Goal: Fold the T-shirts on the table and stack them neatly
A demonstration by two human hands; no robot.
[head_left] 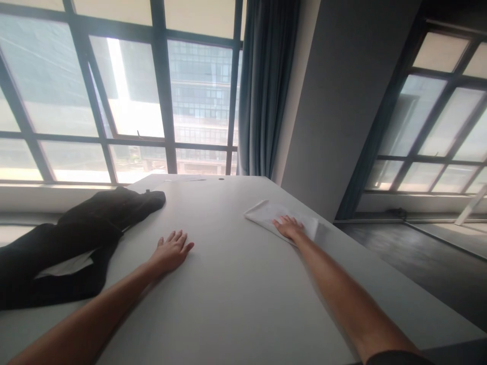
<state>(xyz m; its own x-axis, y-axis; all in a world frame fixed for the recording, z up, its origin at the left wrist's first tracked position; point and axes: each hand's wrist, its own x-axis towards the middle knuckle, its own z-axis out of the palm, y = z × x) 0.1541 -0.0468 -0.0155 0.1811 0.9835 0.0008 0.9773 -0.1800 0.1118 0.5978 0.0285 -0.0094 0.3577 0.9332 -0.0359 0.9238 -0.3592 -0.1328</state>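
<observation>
My right hand (289, 227) lies flat with its fingers spread on a folded white cloth (266, 210), pressing it against the white table (228, 284). The cloth is near the table's right edge, and its near side is partly covered by my hand and wrist. My left hand (172, 252) rests palm down on the bare tabletop, fingers stretched out and holding nothing. To the left of it is a crumpled black garment (87, 218), a short way off from my fingers.
Something white (68, 266) shows among the garment's folds. A thin white piece (186, 179) and a dark round hole (221, 179) are at the table's far end. Beyond stand windows (201, 101), a blue-grey curtain (262, 91) and a grey pillar (331, 101).
</observation>
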